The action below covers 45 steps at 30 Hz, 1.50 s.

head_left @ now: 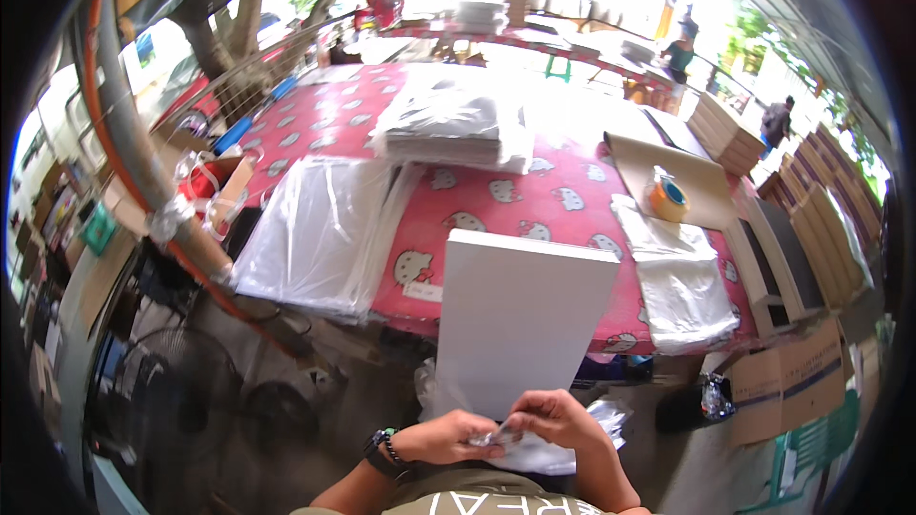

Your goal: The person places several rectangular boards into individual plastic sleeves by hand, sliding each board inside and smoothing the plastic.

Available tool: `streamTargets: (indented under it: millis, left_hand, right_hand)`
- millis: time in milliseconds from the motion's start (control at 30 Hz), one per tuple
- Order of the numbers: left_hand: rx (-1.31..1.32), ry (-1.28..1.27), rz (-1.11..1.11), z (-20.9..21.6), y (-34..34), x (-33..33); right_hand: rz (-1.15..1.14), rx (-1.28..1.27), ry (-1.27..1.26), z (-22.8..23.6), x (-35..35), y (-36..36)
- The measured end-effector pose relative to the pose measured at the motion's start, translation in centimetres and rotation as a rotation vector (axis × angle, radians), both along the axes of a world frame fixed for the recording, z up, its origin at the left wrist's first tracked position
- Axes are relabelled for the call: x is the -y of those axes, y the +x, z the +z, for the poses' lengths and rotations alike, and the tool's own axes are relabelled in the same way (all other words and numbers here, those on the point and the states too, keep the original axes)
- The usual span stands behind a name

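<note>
Close to my body, my left hand (466,436) and my right hand (556,420) meet, with fingers closed on a small bunched bit of clear plastic (502,435). Its exact shape is too small to make out. Just beyond them a thick white board or stack of white sheets (528,315) leans upright against the table's near edge. Loose clear plastic film (544,459) lies in my lap below my right hand, and some shows beside the white stack's lower left corner. A dark watch and a bracelet are on my left wrist.
A pink patterned cloth covers the table (496,195). On it are plastic-sleeved white sheets (315,229), a wrapped stack (444,129), folded clear bags (682,296), and an orange tape roll (668,198) on brown board. A pole (143,153) stands left; cardboard (787,377) and a green chair are right.
</note>
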<state>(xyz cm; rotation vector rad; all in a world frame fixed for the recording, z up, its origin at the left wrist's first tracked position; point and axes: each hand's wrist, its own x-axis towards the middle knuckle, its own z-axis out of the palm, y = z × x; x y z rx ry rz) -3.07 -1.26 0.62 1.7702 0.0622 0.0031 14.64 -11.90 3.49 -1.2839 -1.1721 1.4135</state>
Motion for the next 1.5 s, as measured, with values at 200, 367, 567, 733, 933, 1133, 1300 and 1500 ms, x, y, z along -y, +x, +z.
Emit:
streamTargets:
  millis: [200, 367, 567, 733, 933, 1133, 1300, 1500]
  left_hand:
    - [0.211, -1.118, 0.992, 1.0, -0.8, -1.5]
    - [0.666, -1.539, 0.667, -0.7, -1.7, -5.0]
    - [0.105, -0.890, -0.009, -3.6, -2.3, -3.5]
    - [0.464, -0.852, 0.221, -5.1, -2.9, -3.6]
    - [0.742, -1.553, 0.612, -1.9, -0.9, -4.6]
    - [0.302, -0.310, 0.397, -5.7, -1.7, -3.6]
    - [0.556, -1.094, 0.278, -5.3, -2.2, -5.3]
    - [0.895, -1.219, 0.322, -2.6, -1.5, -7.1]
  right_hand:
    - [0.621, -0.265, 0.168, -2.9, 1.9, 3.2]
    - [0.384, -0.642, 0.538, -6.2, 3.0, 4.0]
    - [-0.560, -0.968, 0.548, -5.9, 3.3, 7.2]
    - [-0.256, -1.202, 0.512, -8.3, 4.1, 8.3]
    - [0.496, -0.303, 0.139, -8.0, 3.2, 7.4]
    - [-0.728, -0.805, 0.609, -4.8, 2.6, 8.3]
    - [0.395, -1.040, 0.792, -7.8, 1.7, 11.5]
    - [0.201, -0.630, 0.346, -5.0, 3.7, 9.1]
